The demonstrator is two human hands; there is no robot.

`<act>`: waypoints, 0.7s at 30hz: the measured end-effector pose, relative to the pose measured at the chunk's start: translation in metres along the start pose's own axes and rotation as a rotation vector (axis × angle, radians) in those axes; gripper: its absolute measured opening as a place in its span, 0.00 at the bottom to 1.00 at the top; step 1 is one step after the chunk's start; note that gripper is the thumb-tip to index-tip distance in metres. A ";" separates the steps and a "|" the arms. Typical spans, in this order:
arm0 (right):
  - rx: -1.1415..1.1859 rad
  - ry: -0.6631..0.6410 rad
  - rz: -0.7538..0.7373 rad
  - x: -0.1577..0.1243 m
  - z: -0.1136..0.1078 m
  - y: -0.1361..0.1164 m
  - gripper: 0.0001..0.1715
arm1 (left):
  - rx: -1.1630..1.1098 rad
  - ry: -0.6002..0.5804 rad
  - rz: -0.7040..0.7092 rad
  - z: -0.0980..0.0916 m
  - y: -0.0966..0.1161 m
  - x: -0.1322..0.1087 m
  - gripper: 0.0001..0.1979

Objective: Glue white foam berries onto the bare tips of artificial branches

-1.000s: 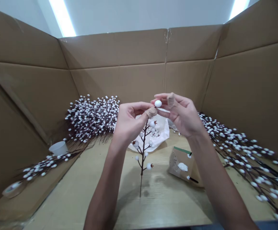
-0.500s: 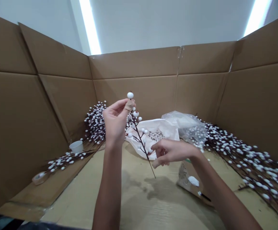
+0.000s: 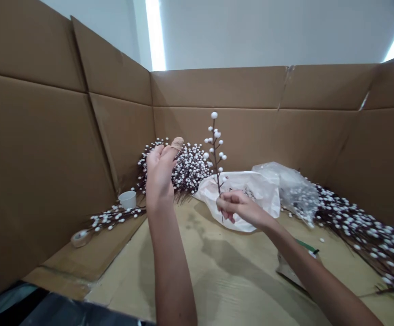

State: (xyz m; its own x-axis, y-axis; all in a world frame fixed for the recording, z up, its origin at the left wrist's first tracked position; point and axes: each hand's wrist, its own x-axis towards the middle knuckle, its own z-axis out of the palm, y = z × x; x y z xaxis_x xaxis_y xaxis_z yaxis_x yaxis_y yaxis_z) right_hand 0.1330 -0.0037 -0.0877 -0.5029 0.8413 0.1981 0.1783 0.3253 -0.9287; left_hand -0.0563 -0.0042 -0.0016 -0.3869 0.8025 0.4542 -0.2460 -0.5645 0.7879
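Note:
My right hand [image 3: 239,208] pinches the lower stem of a berry branch [image 3: 215,147]. The branch stands nearly upright, with white berries along a dark brown stem and one at its tip. The stem's bottom end pokes out below my fingers. Apart from the branch, to its left, my left hand [image 3: 163,167] is raised and holds nothing, its thumb stretched out and wrapped in tan tape. Behind my left hand lies a thick bundle of white-berry branches [image 3: 193,167]. A white bag [image 3: 268,194] with small pieces in it lies just behind my right hand.
At left are a white cup [image 3: 127,199], several berry sprigs [image 3: 110,219] and a tape roll [image 3: 80,238]. A clear plastic bag [image 3: 285,181] and a long pile of berry branches [image 3: 363,224] lie right. A small packet [image 3: 290,268] sits under my right forearm. Cardboard walls [image 3: 217,88] surround the table.
The branch has passed from my left hand to my right, which now grips its lower stem and holds it more upright. My left hand has let go of the top. The view has shifted left.

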 end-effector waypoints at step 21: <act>0.007 0.145 0.261 0.304 0.094 0.001 0.20 | -0.278 0.233 0.169 -0.091 0.019 0.002 0.11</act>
State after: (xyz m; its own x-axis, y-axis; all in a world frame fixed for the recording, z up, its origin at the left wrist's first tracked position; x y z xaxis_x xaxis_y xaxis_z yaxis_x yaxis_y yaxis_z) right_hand -0.0993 0.2117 -0.0584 -0.3148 0.9491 -0.0050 0.2792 0.0876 -0.9562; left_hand -0.1422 -0.0310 -0.0235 -0.6258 0.6469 0.4358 -0.3804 -0.7409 0.5534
